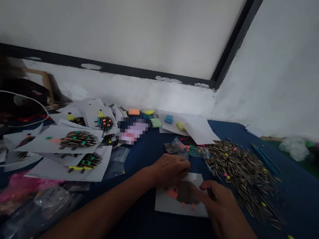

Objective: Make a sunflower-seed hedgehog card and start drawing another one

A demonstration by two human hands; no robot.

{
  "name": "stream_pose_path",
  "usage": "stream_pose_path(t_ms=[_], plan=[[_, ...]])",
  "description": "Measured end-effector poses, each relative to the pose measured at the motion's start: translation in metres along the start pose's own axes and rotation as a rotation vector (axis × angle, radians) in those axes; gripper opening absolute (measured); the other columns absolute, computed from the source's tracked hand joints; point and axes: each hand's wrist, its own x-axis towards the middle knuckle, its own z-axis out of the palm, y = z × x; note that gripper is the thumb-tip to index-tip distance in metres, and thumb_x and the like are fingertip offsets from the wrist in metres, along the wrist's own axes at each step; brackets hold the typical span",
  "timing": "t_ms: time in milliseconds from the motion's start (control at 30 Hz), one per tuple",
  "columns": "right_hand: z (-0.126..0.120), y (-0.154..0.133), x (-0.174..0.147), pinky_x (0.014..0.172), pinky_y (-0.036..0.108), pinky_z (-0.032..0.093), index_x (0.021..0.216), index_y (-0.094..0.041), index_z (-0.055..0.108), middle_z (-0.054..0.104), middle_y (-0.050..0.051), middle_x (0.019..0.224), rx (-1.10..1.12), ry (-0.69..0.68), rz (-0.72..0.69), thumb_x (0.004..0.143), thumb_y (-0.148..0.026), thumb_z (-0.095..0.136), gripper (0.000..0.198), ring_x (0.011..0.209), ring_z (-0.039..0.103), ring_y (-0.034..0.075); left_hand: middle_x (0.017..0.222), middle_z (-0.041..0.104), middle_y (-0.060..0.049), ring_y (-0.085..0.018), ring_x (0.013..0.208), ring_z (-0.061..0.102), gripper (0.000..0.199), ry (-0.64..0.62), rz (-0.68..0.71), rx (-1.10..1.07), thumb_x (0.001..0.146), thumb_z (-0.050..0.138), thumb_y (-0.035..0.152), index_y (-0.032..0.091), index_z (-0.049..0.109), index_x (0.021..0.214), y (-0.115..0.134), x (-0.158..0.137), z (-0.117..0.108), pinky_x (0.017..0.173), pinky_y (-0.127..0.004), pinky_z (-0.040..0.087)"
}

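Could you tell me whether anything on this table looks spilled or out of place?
Yes: the sunflower seeds lie in a loose, spread heap right of the right hand, a few strays apart. The finished cards overlap untidily at left.

Two bare arms showing, nothing worn on either

The left hand (170, 170) and right hand (220, 208) are showing bare, no gloves, rings or watch in sight. Both forearms are coming into view uncovered, no sleeve reaching as far as the picture's lower edge, and fingers are looking slightly blurred in the dim light.
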Motion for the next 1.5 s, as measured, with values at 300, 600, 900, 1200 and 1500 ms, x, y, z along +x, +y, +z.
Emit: stream_pose_path(t_ms=[300,600,900,1200,1500], plan=[[0.002,-0.003,0.004,0.068,0.031,0.038,0.125,-0.029,0.057,0.056,0.007,0.097,-0.036,-0.073,0.002,0.081,-0.009,0.047,0.049,0.081,0.051,0.02,0.09,0.062,0.0,-0.013,0.078,0.056,0.012,-0.019,-0.019,-0.007,0.091,0.044,0.023,0.019,0.053,0.085,0.003,0.0,-0.003,0.063,-0.023,0.037],[-0.002,-0.007,0.016,0.069,0.033,0.037,0.121,-0.025,0.059,0.055,0.01,0.096,0.019,0.008,-0.025,0.084,-0.008,0.04,0.045,0.08,0.049,0.02,0.09,0.062,0.001,-0.013,0.079,0.057,0.011,-0.026,-0.023,0.007,0.091,0.044,0.024,0.02,0.053,0.086,0.002,0.001,-0.001,0.064,-0.024,0.038],[0.002,-0.011,0.018,0.066,0.031,0.035,0.12,-0.025,0.06,0.055,0.007,0.092,0.06,-0.072,0.036,0.081,-0.005,0.042,0.047,0.077,0.049,0.019,0.09,0.061,0.001,-0.014,0.081,0.058,0.01,-0.026,-0.028,-0.003,0.091,0.045,0.024,0.02,0.053,0.087,0.001,0.001,0.0,0.066,-0.024,0.039],[0.004,-0.003,0.017,0.065,0.031,0.039,0.12,-0.021,0.061,0.054,0.009,0.092,0.069,-0.011,0.037,0.079,-0.001,0.039,0.051,0.077,0.05,0.019,0.09,0.062,0.0,-0.014,0.079,0.057,0.011,-0.015,-0.015,-0.014,0.09,0.045,0.024,0.019,0.053,0.085,0.001,0.0,0.0,0.065,-0.023,0.039],[0.001,-0.003,0.013,0.069,0.032,0.042,0.121,-0.024,0.061,0.054,0.01,0.096,0.104,0.018,0.025,0.081,-0.002,0.037,0.051,0.081,0.051,0.019,0.087,0.061,0.001,-0.013,0.076,0.056,0.01,0.002,-0.015,0.0,0.09,0.045,0.023,0.019,0.053,0.084,0.002,0.0,0.0,0.062,-0.024,0.036]])
